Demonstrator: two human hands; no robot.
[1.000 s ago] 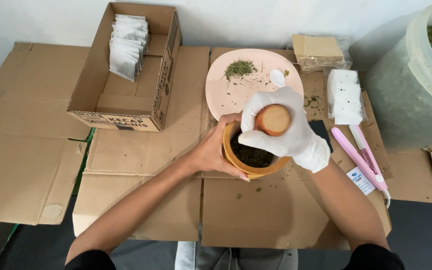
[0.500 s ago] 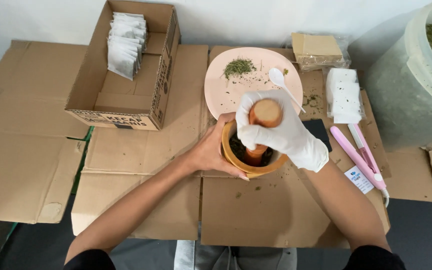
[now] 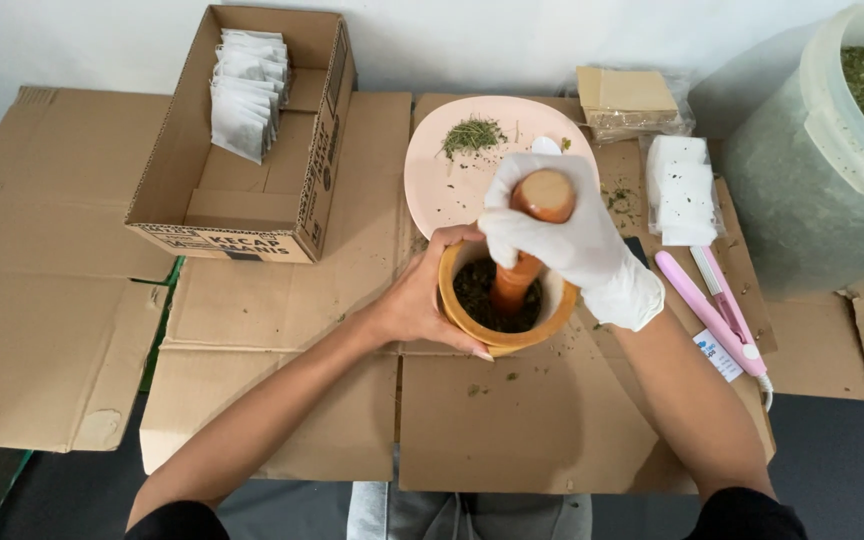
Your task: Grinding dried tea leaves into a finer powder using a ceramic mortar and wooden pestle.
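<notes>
Right hand (image 3: 577, 250), white glove, grip wrapped tight around the upper shaft of the wooden pestle (image 3: 527, 240); fingertips tucked under, can't see them. Pestle tilts toward the far side, rounded top showing above the fist, lower end down in the dark crushed leaves (image 3: 477, 290); tip contact hidden. Left hand (image 3: 422, 300), bare, grip curled on the near-left wall of the wooden mortar (image 3: 497, 335), thumb over the far rim. Both forearms come in from the bottom edge, elbows cut off.

Mortar sits on flattened cardboard covering the surface (image 3: 512, 420), its far rim just beside the pink plate (image 3: 432, 190). Plate holds a small pile of dried green herb (image 3: 472, 135); a white spoon is mostly hidden behind the glove. Right: pink clamp-style tool (image 3: 707, 315), white sachet stack (image 3: 682, 190), big translucent tub (image 3: 812, 180) cut off by the frame. Left: open carton (image 3: 252, 210) with white sachets. Near side of the cardboard open.
</notes>
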